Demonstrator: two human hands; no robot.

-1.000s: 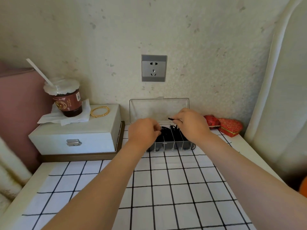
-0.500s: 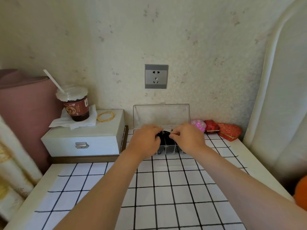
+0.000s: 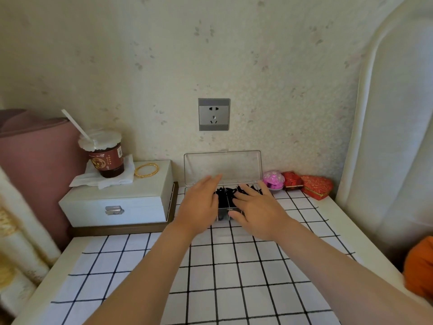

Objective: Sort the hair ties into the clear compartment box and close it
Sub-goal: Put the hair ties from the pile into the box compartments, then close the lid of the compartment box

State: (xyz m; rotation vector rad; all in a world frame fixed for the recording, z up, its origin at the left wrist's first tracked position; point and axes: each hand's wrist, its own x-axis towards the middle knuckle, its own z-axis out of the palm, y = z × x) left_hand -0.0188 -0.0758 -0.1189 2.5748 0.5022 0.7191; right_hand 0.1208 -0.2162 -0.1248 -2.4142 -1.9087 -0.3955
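Two hands hover low at twelve o'clock, both spread over the clear compartment box (image 3: 222,218) at the back of the tabletop (image 3: 234,266). Our left hand (image 3: 200,204) lies flat, fingers straight and pointing toward one o'clock, with the tips in front of the lower edge of the lid (image 3: 222,165); whether they touch it we cannot tell. That grip is wide open and has hold of nothing. Our right hand (image 3: 259,211) is palm-down too, fingers fanned toward eleven o'clock over the black hair ties (image 3: 225,195), its grip loose with nothing pinched that we can see. The ties sit bunched in the compartments between and under our hands, which hide most of the cells.

We judge the flat palms are patting the springy ties down so none pokes above the dividers. The lid stands upright against the wall, which leaves the box open and ready for the swing shut. Sorting looks nearly finished; closing is not yet done. At ten o'clock the white jewellery box (image 3: 117,202) carries a cup (image 3: 106,158) and a gold bangle (image 3: 147,170), well apart.
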